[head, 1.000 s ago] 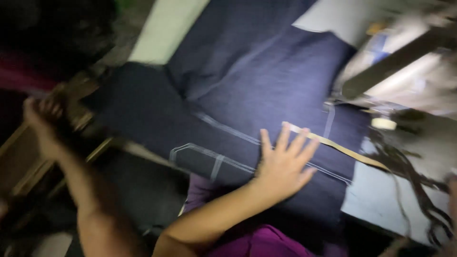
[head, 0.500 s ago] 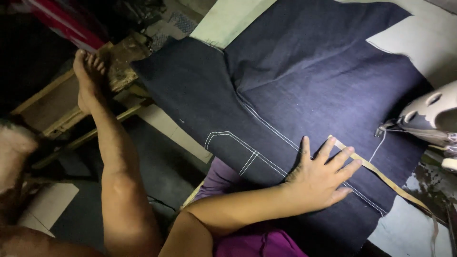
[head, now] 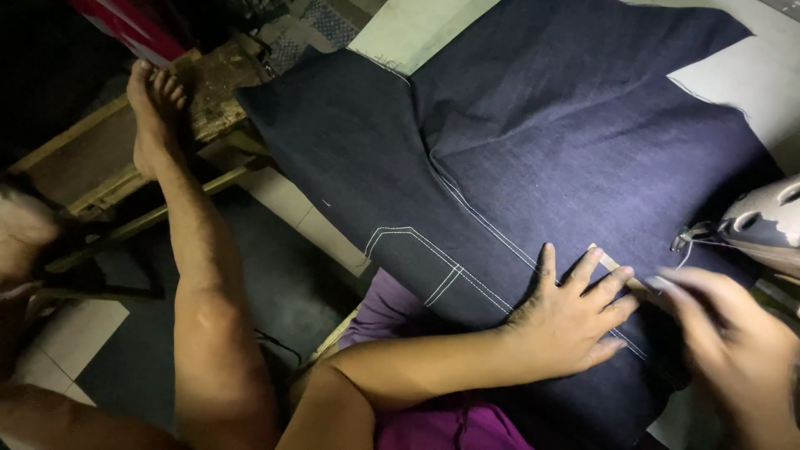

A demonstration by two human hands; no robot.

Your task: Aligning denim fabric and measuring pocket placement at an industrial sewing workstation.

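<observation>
- Left hand (head: 575,321) lies flat, fingers (head: 547,265) spread, pressing dark denim cloth (head: 517,142) on the desk.
- Right hand (head: 733,350), blurred, reaches a tan strip (head: 607,259); grip unclear.
- Sewing machine (head: 762,221) nearby.

The right hand (head: 733,342) has come in, its blurred fingers (head: 679,287) now touching the pale strip (head: 612,267) just beyond the left hand's (head: 575,321) fingertips.

Dark denim (head: 533,142) spread flat.
White topstitched seams cross it; a tan tape strip (head: 621,271) lies on its lower right part.
</observation>
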